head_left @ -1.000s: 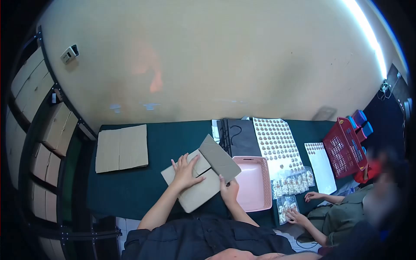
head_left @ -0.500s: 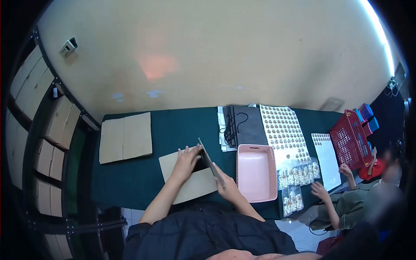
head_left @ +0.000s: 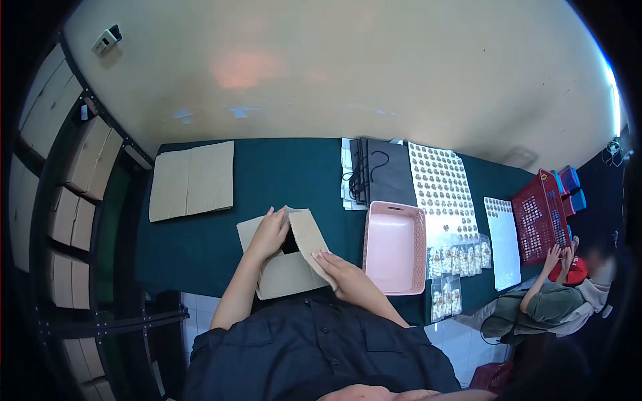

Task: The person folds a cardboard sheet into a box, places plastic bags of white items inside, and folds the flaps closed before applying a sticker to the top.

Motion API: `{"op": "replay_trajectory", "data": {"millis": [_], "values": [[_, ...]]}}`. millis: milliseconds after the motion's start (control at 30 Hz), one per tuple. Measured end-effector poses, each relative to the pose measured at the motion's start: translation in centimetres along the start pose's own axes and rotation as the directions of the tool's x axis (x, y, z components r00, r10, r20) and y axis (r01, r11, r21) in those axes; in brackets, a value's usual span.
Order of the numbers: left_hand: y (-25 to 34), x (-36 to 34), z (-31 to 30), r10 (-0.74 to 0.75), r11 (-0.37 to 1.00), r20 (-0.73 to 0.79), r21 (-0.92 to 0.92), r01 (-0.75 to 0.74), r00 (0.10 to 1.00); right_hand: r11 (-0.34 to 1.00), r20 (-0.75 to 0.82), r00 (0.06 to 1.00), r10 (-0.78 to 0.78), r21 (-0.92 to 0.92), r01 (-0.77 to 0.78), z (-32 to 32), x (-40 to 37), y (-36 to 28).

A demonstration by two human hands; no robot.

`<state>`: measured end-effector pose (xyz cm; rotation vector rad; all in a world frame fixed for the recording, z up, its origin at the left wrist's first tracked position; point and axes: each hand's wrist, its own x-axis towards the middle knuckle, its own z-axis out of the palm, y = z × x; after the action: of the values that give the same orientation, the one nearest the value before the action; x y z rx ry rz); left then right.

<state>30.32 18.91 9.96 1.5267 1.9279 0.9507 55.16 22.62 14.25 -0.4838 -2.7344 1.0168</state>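
Both hands are on the cardboard box (head_left: 289,275), right between the two sets of fingers! The left hand (head_left: 267,235) reaches to its far side, fingers slightly apart, tips up by the top edge; whether they pinch the board, I cannot tell. Over to the right hand (head_left: 342,273): fingers nearly straight and close together, laid along the raised flap (head_left: 307,239), thumb hard to make out. Just beside those right fingers sits the pink basket (head_left: 394,250), while the flattened cardboard (head_left: 192,179) lies well apart from the left fingers, out to their left.
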Motion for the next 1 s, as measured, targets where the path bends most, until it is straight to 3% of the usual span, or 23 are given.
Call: {"op": "replay_trajectory", "data": {"millis": [67,167,233,300,367,467,567,600,767,833,1000], "values": [[-0.8,0.0,0.3,0.114,0.992,-0.009,0.056,-0.114,0.993,0.999,0.022,1.0,-0.022,-0.029,0.023,-0.6,0.5,-0.6],[2.2,-1.8,0.5,0.172,0.968,0.008,0.181,-0.171,0.985,0.996,0.07,0.993,0.09,0.007,-0.091,-1.8,0.8,-1.6],[3.4,-3.2,1.2,0.146,0.965,0.014,0.219,-0.145,0.989,0.999,0.094,0.994,0.051,-0.001,-0.051,-2.4,1.3,-0.7],[3.9,-4.1,2.0,-0.042,0.89,-0.037,0.452,0.054,0.998,0.99,0.101,0.99,0.098,0.09,-0.107,-2.5,2.4,0.0],[3.1,-4.1,2.5,-0.027,0.91,-0.065,0.412,0.051,0.998,0.997,-0.142,0.987,0.081,0.025,-0.078,-2.8,4.3,-1.3],[3.4,-4.1,2.1,-0.029,0.915,-0.071,0.399,0.055,0.997,0.995,-0.212,0.977,0.001,0.1,0.02,-1.1,6.8,-0.4],[1.9,-4.0,3.0,-0.026,0.915,-0.06,0.401,0.047,0.998,0.981,-0.149,0.985,0.087,0.185,-0.058,0.2,7.9,0.5],[2.0,-3.9,3.1,0.055,0.897,-0.167,0.441,0.025,0.984,0.982,-0.144,0.986,0.08,0.183,-0.053,0.1,8.0,0.6],[1.5,-2.9,0.9,0.093,0.95,-0.362,0.31,0.026,0.928,0.965,-0.059,0.995,0.083,0.253,-0.066,-1.4,7.0,0.1],[1.6,-2.6,0.3,0.098,0.955,-0.387,0.297,0.024,0.917,0.952,-0.013,0.994,0.11,0.29,-0.101,-1.9,6.5,-0.2],[1.9,-2.2,0.2,0.093,0.959,-0.372,0.282,0.018,0.924,0.98,0.045,0.997,0.059,0.185,-0.066,-1.0,5.4,-0.2]]}}
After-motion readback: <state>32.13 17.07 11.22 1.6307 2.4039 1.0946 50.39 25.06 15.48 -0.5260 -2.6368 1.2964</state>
